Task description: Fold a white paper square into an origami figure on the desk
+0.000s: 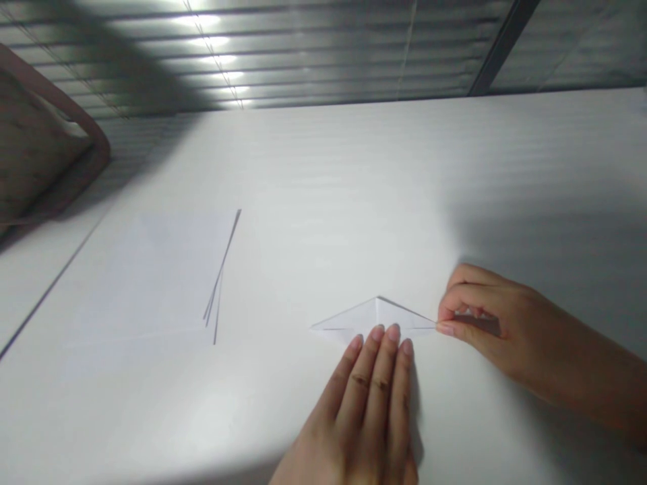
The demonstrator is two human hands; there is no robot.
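Note:
A small white folded paper [377, 314] lies on the white table, with a peak at its top middle and a long point to each side. A vertical crease runs down from the peak. My left hand [361, 411] rests flat over its lower part, fingers stretched out side by side, and covers the near edge. At the right point, my right hand [485, 316] pinches the paper's tip between thumb and index finger, the other fingers curled.
Several white sheets [151, 269] lie loosely stacked on the table [323, 182] at the left. A bag-like thing with a pinkish edge [94, 138] stands at the far left. Window blinds [328, 47] hang behind the table's back edge.

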